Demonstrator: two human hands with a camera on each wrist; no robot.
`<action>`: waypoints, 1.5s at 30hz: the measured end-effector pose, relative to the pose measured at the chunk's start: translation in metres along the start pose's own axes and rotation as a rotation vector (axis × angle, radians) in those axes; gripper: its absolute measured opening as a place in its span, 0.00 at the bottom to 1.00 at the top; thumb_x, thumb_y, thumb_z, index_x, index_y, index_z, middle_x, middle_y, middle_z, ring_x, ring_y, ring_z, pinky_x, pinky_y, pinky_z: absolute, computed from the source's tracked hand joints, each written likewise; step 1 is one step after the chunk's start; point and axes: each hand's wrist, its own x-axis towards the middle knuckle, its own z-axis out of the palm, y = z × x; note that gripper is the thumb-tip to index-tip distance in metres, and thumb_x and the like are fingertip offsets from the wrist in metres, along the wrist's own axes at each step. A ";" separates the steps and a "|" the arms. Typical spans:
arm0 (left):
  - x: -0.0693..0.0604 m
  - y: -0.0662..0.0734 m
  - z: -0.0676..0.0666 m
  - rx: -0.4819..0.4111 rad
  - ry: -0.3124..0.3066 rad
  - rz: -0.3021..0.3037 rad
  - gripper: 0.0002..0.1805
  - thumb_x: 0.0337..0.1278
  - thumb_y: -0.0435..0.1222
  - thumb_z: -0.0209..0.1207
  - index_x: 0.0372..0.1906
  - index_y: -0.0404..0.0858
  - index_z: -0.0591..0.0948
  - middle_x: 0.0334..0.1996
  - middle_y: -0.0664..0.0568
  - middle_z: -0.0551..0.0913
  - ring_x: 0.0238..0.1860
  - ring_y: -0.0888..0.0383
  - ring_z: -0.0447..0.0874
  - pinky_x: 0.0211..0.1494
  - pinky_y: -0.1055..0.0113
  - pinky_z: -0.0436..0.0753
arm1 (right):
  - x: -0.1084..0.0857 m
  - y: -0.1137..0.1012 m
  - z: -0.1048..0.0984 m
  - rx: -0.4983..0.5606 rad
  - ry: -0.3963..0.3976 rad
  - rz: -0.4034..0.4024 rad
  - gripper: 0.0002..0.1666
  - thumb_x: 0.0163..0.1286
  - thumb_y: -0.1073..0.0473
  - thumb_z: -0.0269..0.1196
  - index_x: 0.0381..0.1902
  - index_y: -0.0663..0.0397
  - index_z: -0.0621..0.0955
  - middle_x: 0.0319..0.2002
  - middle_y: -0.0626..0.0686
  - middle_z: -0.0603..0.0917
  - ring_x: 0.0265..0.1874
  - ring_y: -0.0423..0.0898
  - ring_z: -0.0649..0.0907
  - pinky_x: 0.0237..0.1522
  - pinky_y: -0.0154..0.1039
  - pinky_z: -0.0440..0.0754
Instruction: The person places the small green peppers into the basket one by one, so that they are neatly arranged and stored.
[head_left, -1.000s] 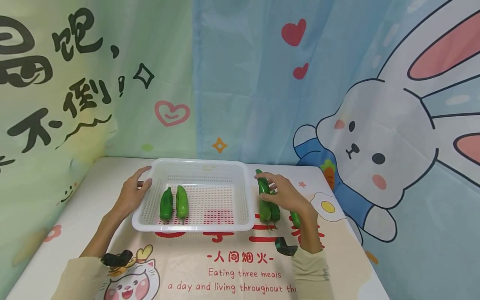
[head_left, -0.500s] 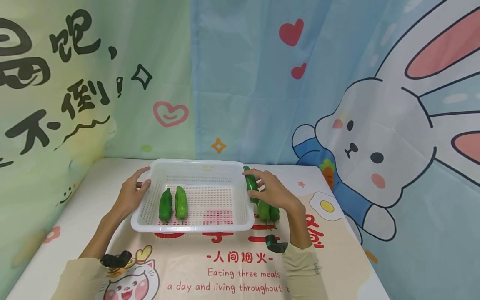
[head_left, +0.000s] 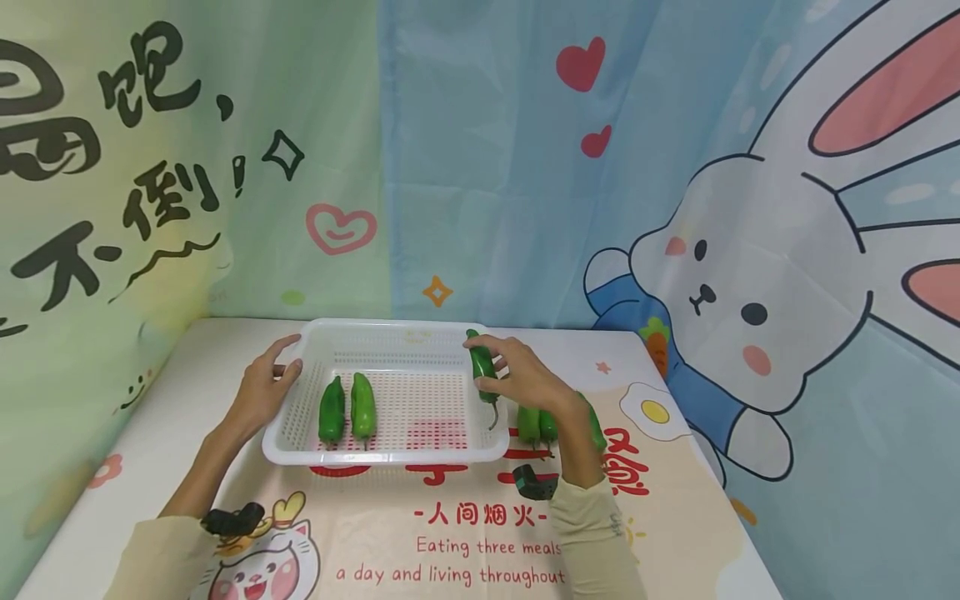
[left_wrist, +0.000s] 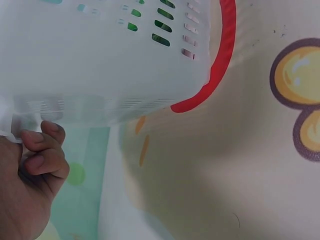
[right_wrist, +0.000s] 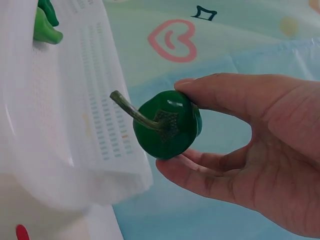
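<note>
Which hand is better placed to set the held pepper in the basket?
Probably the right hand: it pinches the pepper near the right rim of the basket. The left hand holds the basket's left rim, across from the pepper.

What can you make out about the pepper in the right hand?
The pepper is long, dark green, smooth and glossy, with a curved, duller stem rising from a star-shaped cap. The right hand pinches it between thumb and fingers. In the head view it slants, stem end toward the person, over the right end of the white basket; whether it touches the basket, I can't tell.
</note>
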 end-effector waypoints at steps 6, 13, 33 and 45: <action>0.000 0.000 0.000 0.000 0.004 0.013 0.32 0.88 0.37 0.50 0.86 0.34 0.59 0.57 0.18 0.84 0.42 0.33 0.95 0.35 0.55 0.95 | 0.011 -0.002 0.013 0.009 -0.020 0.000 0.37 0.76 0.65 0.70 0.79 0.59 0.73 0.62 0.64 0.85 0.57 0.65 0.87 0.54 0.53 0.93; 0.000 0.000 0.001 0.009 0.003 0.010 0.32 0.88 0.37 0.50 0.86 0.34 0.59 0.58 0.18 0.84 0.43 0.33 0.95 0.36 0.53 0.95 | 0.021 -0.005 0.026 0.016 -0.038 0.015 0.37 0.77 0.64 0.69 0.80 0.57 0.72 0.63 0.64 0.84 0.61 0.66 0.85 0.60 0.57 0.89; 0.001 -0.003 0.000 0.003 0.000 0.018 0.32 0.89 0.38 0.49 0.86 0.34 0.58 0.56 0.18 0.84 0.39 0.35 0.95 0.34 0.57 0.94 | 0.046 -0.005 0.063 0.006 -0.075 -0.011 0.35 0.78 0.64 0.69 0.78 0.60 0.73 0.66 0.65 0.81 0.63 0.64 0.83 0.65 0.60 0.86; 0.002 -0.003 0.000 0.025 0.004 0.023 0.31 0.88 0.36 0.49 0.85 0.32 0.59 0.53 0.18 0.86 0.37 0.38 0.95 0.32 0.60 0.92 | 0.055 -0.008 0.082 0.042 -0.103 0.025 0.35 0.78 0.62 0.68 0.79 0.59 0.73 0.65 0.64 0.82 0.65 0.62 0.83 0.65 0.56 0.87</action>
